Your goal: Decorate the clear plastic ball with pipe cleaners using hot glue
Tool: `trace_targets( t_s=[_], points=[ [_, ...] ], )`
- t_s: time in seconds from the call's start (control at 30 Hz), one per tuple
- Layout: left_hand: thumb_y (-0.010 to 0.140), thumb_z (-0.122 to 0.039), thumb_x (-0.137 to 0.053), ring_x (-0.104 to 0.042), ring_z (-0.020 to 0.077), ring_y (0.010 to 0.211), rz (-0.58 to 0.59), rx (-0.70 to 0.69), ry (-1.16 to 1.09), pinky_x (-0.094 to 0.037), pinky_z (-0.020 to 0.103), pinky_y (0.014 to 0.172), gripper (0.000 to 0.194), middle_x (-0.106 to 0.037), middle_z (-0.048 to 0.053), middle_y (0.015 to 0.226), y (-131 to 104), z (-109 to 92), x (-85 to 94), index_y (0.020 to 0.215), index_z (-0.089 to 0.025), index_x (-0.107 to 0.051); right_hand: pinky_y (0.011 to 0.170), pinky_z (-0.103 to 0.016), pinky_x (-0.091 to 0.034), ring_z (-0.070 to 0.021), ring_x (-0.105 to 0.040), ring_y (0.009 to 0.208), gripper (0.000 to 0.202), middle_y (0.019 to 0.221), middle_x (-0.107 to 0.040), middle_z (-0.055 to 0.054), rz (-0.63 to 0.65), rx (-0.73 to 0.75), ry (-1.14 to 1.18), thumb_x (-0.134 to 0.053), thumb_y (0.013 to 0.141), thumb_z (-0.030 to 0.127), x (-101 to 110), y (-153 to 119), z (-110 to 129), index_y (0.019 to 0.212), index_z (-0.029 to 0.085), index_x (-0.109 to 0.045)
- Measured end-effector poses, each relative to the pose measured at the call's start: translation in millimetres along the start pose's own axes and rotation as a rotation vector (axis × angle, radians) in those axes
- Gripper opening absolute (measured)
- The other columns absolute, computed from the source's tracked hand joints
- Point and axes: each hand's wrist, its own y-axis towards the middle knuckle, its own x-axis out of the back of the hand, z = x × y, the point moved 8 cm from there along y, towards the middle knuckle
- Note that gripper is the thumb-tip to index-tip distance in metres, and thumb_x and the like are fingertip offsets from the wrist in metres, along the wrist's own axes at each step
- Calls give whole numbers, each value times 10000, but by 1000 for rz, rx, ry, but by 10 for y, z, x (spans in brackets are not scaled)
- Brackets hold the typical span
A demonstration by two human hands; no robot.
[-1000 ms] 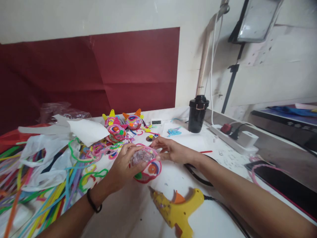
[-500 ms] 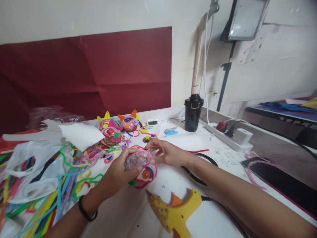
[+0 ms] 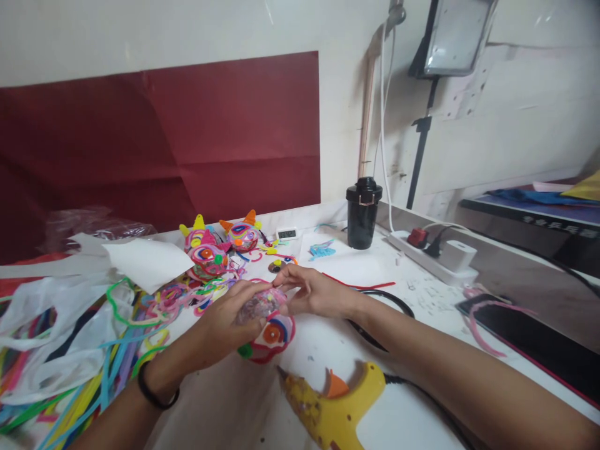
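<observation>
A round, partly see-through ornament (image 3: 272,333), covered in coloured pipe-cleaner shapes with an orange eye and a pink rim, is held just above the white table. My left hand (image 3: 237,319) is closed round its left side, thumb across the front and fingers over the top. At the ornament's upper right edge, my right hand (image 3: 304,290) has its fingers bent and pressed against it; whether a small piece sits between the fingertips cannot be made out. Below and to the right lies a yellow glue gun (image 3: 332,406), its nozzle pointing towards the ornament.
Similar decorated ornaments (image 3: 206,256) stand at the back left. Pipe cleaners (image 3: 89,381) and white plastic bags (image 3: 70,337) cover the left side. A black cup (image 3: 364,215), a power strip (image 3: 431,259) and a dark phone-like slab (image 3: 539,350) are on the right.
My left hand has slid further over the ornament's top, and the ornament has tipped a little. My right hand stays at its edge. The whole view has shifted slightly.
</observation>
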Motion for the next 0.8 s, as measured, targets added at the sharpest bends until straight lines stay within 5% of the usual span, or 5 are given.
trace_targets(
  t_s=[0.8],
  points=[
    [847, -411, -547, -541, 293, 1252, -63, -36, -12, -440, 388, 1045, 479, -591, 60, 1354, -40, 89, 15, 1303, -267, -577, 728, -274, -495, -191, -584, 1015, 448, 1044, -608, -22, 11, -55, 196, -816, 594, 162, 6, 21, -118, 953, 211, -552]
  ],
)
